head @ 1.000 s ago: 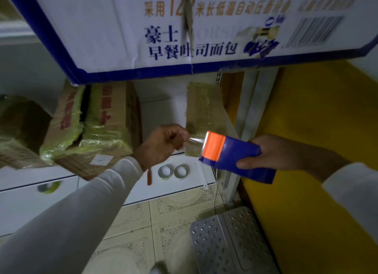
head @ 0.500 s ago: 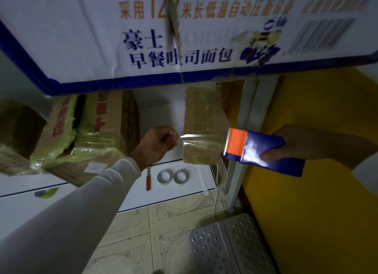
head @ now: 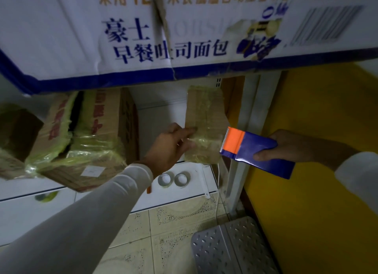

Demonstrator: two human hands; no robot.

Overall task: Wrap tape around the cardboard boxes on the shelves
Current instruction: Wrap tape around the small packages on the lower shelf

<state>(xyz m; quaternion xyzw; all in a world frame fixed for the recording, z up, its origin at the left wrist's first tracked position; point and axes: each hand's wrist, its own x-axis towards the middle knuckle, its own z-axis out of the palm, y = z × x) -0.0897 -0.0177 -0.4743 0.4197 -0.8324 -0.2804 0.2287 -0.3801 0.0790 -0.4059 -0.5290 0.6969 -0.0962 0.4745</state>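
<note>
Hands: two, well apart, each in a pale long sleeve.
Left hand (head: pixel 170 145): its extended fingers pressed against the left edge of the small cardboard box (head: pixel 205 124); the thumb lay low on the box's taped band.
Right hand (head: pixel 290 145): it gripped the tape dispenser (head: pixel 255 151), thumb underneath, fingers wrapped over the far end.
Tape dispenser: one, a flat blue body with an orange head and a serrated metal edge, the teeth just beside the small box's right side.
Small cardboard box: one, upright on the shelf, brown and ribbed, its lower part banded in glossy, wrinkled clear tape.
Other cardboard boxes: one large white box (head: pixel 143 34) overhead with a blue border, printed characters and a torn centre seam; one brown box (head: pixel 98 138) at left, tilted, wrapped in crinkled yellowish tape; part of another at the far left edge.
Tape rolls (head: pixel 173 179): two, round, side by side on the white shelf (head: pixel 184 194) below the left hand.
Floor: patterned beige tiles (head: pixel 163 228); one perforated metal step (head: pixel 229 247), grey and embossed.
Wall: yellow, smooth, at right.
</note>
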